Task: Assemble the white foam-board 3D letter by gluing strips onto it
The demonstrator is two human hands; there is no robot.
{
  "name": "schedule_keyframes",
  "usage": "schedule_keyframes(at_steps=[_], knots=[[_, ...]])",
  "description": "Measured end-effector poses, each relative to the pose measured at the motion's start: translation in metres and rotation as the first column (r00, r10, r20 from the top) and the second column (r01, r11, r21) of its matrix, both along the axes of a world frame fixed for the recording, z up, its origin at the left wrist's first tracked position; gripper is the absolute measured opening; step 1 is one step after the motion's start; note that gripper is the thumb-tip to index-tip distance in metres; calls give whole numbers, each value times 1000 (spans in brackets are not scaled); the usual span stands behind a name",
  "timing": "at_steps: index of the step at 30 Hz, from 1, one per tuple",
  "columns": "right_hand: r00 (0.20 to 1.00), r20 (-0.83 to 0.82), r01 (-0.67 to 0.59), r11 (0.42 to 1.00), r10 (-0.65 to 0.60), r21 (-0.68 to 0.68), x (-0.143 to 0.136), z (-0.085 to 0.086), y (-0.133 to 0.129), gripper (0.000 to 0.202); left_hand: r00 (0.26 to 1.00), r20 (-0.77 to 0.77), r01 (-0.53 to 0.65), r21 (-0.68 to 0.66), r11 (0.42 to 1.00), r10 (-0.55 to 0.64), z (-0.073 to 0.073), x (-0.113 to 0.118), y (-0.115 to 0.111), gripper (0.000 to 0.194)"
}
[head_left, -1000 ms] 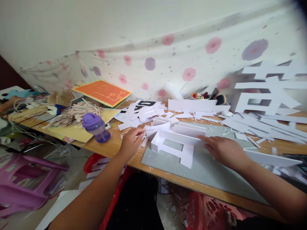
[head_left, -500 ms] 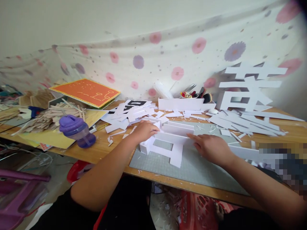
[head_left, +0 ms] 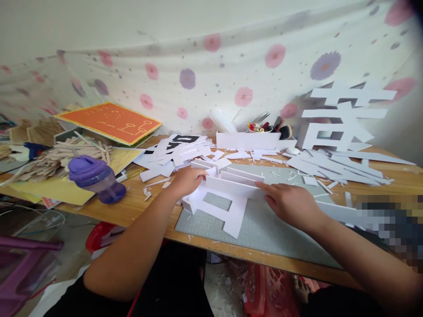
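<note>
From where I stand, the person leans over a grey cutting mat (head_left: 264,229) on the wooden table (head_left: 139,204), both hands on a white foam-board letter piece (head_left: 224,207) that lies near the middle of the mat with upright strips running along its far edge. The left hand (head_left: 187,180) rests on the piece's upper left corner, fingers curled over the edge so that it seems to pinch the board there, though I cannot tell how firmly it is closed. The right hand (head_left: 291,203) lies flatter, fingertips pressed against the right end of the long upright strip (head_left: 234,187), not wrapped around anything. To do this well, I judge the pressure should stay even and light: the board looks soft enough to dent and the thin wall could buckle or tip if pushed from one end only. Keeping the base flat against the mat while the strip is steadied would help the edges meet squarely. Loose white offcuts (head_left: 185,154) lie just beyond the left hand, and a purple cup (head_left: 95,178) sits well off to the left, clear of the elbows.
</note>
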State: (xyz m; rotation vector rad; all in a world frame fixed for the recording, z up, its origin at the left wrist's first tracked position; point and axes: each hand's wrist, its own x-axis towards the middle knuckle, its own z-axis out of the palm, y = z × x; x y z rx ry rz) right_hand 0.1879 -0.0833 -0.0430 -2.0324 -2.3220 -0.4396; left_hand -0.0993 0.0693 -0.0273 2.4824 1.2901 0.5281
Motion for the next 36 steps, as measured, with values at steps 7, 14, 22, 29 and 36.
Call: schedule_keyframes(at_steps=[7, 14, 22, 29, 36], knots=[[1000, 17, 9, 1000, -9, 16, -16, 6, -14, 58, 852, 477, -350, 215, 912, 214, -11, -42, -48, 25], [996, 75, 55, 995, -49, -83, -32, 24, -22, 64, 783, 586, -457, 310, 834, 211, -65, -87, -125, 12], [994, 83, 70, 995, -64, -75, -35, 18, -22, 59, 874, 401, -357, 150, 922, 273, -64, -59, -120, 51], [996, 50, 77, 996, -74, -47, -31, 12, -21, 51, 874, 285, -400, -38, 916, 394, -57, -45, -103, 48], [997, 51, 50, 998, -49, -27, -29, 5, -11, 53, 869, 274, -419, -38, 907, 413, -62, -45, -83, 48]])
